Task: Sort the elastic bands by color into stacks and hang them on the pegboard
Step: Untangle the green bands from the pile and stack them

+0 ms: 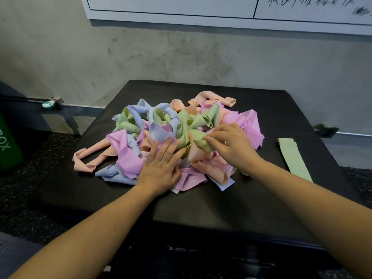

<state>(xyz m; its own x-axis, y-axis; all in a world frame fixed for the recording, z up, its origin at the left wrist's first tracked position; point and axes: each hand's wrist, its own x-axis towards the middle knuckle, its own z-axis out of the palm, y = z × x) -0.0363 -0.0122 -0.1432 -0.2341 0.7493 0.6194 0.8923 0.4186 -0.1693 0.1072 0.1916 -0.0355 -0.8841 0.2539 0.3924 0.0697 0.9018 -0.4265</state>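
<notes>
Black padded bench (201, 202) is bearing tangled elastic bands (128, 137); left hand (161, 164) is pressing flat, fingers straight, right hand (231, 143) is pinching a green band (198, 135)

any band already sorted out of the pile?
Yes, one green band lies flat by itself on the black pad, apart from the tangled pile to its left.

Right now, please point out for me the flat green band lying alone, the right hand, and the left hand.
flat green band (294, 158), head view, on the middle of its strip.
right hand (233, 146), head view, on the back of the hand.
left hand (161, 166), head view, on the back of the hand.
</notes>
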